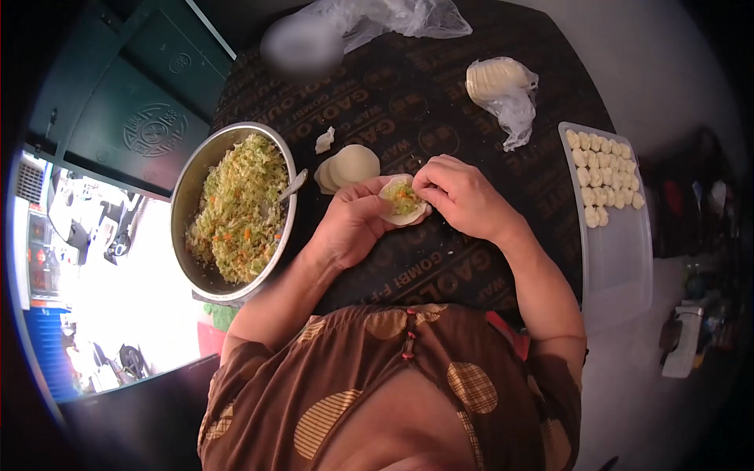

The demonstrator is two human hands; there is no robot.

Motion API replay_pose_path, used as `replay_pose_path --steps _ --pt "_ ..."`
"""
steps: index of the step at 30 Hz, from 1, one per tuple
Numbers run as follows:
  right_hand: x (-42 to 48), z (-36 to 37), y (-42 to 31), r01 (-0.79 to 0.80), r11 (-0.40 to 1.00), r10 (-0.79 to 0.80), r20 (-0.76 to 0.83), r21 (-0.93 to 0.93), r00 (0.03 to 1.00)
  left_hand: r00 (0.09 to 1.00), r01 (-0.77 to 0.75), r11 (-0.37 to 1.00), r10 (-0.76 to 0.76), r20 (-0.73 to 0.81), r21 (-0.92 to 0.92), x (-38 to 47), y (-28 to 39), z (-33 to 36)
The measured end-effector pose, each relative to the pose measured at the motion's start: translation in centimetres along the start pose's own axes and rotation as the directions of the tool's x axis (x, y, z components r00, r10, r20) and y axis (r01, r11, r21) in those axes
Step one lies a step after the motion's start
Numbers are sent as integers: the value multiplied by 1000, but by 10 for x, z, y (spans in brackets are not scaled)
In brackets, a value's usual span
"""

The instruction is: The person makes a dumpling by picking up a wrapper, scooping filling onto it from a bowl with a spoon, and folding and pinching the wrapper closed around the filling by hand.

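My left hand (355, 221) cradles a round dough wrapper (403, 219) with chopped vegetable filling (405, 199) on it. The fingertips of my right hand (459, 197) pinch the wrapper's right edge. Just beyond my left hand, a few flat round wrappers (359, 165) lie overlapping on the dark patterned tabletop (412, 70). At the left stands a metal bowl (290, 147) of chopped vegetable filling with bits of orange, a spoon (294, 183) resting in it. On the right, a plastic tray (618, 259) carries rows of small folded dumplings (601, 168) at its far part.
A stack of wrappers in a plastic bag (500, 79) lies at the back right. Clear plastic bags (406, 17) sit at the far edge, beside a blurred pale round thing (302, 44). A small white scrap (324, 140) lies near the bowl. Green metal doors (141, 112) stand left.
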State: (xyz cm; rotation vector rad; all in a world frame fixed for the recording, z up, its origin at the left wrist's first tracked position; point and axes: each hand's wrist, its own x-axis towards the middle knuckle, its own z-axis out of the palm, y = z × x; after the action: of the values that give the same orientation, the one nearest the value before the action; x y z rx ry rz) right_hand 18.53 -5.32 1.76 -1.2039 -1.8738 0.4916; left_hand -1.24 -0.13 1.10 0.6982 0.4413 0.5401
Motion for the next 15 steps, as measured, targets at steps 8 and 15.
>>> replay_pose_path --steps 8,15 --pt "0 -2 0 -13 1000 12 -46 -24 999 1000 28 1000 -28 8 4 2 0 -2" --pt "1 -9 -1 -17 1000 17 -27 -12 1000 1000 12 1000 -12 16 -19 3 0 -3"
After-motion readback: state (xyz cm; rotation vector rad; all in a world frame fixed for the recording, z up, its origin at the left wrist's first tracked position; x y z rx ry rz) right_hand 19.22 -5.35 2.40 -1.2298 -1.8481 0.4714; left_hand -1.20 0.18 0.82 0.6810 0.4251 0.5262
